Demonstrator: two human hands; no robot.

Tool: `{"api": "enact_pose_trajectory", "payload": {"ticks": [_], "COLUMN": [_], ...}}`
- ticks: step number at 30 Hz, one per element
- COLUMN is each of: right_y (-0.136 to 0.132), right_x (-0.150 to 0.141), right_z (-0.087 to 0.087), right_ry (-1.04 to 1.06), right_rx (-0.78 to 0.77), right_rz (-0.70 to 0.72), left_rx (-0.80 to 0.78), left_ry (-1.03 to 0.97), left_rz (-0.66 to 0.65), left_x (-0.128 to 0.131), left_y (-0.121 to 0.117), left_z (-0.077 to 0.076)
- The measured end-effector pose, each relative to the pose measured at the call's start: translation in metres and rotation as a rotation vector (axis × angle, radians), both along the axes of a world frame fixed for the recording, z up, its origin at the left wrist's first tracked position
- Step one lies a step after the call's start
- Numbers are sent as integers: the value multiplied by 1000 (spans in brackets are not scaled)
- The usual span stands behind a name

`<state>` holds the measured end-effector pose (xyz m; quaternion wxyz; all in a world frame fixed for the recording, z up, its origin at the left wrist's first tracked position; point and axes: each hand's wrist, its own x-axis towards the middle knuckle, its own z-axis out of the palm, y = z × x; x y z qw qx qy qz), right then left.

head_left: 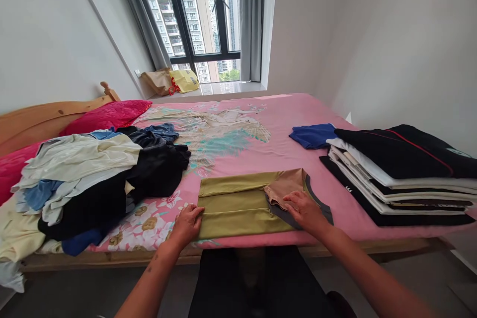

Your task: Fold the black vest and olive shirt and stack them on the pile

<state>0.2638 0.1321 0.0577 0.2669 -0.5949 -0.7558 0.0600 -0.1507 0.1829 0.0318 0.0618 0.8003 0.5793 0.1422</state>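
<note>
A folded olive-green garment lies lengthwise near the bed's front edge. At its right end show a brownish-pink piece and a dark grey curved edge. My left hand is at the garment's left end, its fingers bunched together on the edge. Resting on the brownish-pink piece, my right hand has its fingers apart and slightly bent.
A loose heap of clothes lies to the left, before a red pillow. On the right are a stack of folded clothes and a folded blue garment. Pink patterned bedding covers the bed. Bags sit by the window.
</note>
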Motion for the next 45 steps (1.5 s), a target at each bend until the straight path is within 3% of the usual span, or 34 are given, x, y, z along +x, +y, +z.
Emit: {"api": "enact_pose_trajectory", "payload": {"ticks": [4, 12, 16, 20, 25, 30, 33, 37, 41, 45], "right_y": [12, 7, 1, 15, 27, 4, -10, -15, -5, 1], "right_x": [-26, -27, -42, -52, -31, 14, 42, 64, 64, 59], "right_z": [10, -9, -3, 1, -2, -19, -27, -26, -20, -19], "right_ry": [-16, -1, -47, -98, -34, -28, -13, -11, -62, -80], "right_rx": [1, 16, 0, -11, 7, -41, -88, -138, -224, -328], "right_rz": [39, 19, 64, 9, -60, -177, -301, -341, -360, -398], "left_rx": [-26, -84, -96, -98, -45, 40, 46, 123, 96, -16], "left_ry": [6, 59, 84, 20, -53, -44, -8, 52, -18, -70], "left_rz": [-1, 88, 84, 76, 28, 37, 51, 93, -58, -150], "left_x": [0, 13, 17, 11, 3, 0, 3, 31, 92, 155], "left_y": [-1, -6, -2, -1, -4, -1, 1, -8, -25, -33], "left_z": [3, 14, 14, 12, 2, -10, -7, 8, 21, 23]}}
